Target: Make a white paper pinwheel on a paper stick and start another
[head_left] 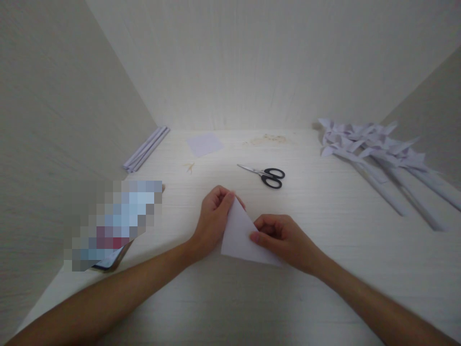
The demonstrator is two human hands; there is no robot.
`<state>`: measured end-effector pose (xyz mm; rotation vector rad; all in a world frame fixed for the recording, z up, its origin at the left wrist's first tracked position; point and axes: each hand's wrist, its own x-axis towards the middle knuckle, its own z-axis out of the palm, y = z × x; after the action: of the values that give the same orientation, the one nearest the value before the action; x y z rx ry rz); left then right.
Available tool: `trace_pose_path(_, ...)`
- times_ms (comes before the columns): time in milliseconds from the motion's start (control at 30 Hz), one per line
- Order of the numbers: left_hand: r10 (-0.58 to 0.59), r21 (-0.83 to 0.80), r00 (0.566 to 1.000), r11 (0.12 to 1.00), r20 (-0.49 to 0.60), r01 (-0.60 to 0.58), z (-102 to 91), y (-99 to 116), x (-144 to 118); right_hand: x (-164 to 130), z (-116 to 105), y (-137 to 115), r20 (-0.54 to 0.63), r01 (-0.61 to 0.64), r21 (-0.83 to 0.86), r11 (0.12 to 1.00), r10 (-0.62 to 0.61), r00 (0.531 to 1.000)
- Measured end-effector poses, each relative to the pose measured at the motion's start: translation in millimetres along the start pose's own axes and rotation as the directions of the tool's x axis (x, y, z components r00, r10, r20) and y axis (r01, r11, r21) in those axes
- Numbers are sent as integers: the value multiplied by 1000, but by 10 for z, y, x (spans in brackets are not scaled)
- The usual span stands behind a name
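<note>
A sheet of white paper [242, 236], folded into a triangle, is held between my two hands above the table. My left hand [215, 216] pinches its top corner between thumb and fingers. Along the slanted right edge, my right hand [280, 238] grips the paper with the thumb on top and the fingers behind. Just beyond the hands lies a pair of scissors [265, 176] with black handles, its blades pointing left. A flat square of white paper [205, 144] rests farther back, left of the scissors.
Several paper pinwheels [370, 149] on rolled paper sticks lie at the right. Rolled paper sticks [147, 149] are bundled at the back left. A phone [115, 257], mostly blurred out, stands at the left. Small tan scraps [270, 139] lie near the back wall [230, 67]; side walls enclose the table.
</note>
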<state>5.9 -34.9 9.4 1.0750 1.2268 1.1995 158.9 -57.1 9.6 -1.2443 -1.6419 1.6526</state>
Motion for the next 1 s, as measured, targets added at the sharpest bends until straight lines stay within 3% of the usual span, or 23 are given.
trace_pose_path(167, 26, 16, 981, 1000, -193, -23, -67, 30, 150, 25, -53, -8, -31, -16, 73, 997, 18, 999)
trace_pose_path(300, 40, -4, 972, 999, -230, -42, -65, 31, 179, 46, -57, -22, -56, -16, 60, 998, 19, 998)
trace_pose_path(633, -21, -216, 998, 976, -60, 7, -84, 8, 205, 69, -99, -3, -151, -81, 152, 985, 104, 983)
trace_pose_path(1000, -46, -334, 998, 941, 41, 57, -132, 23, 259, 72, -152, -5, -212, -43, 175, 984, 80, 974)
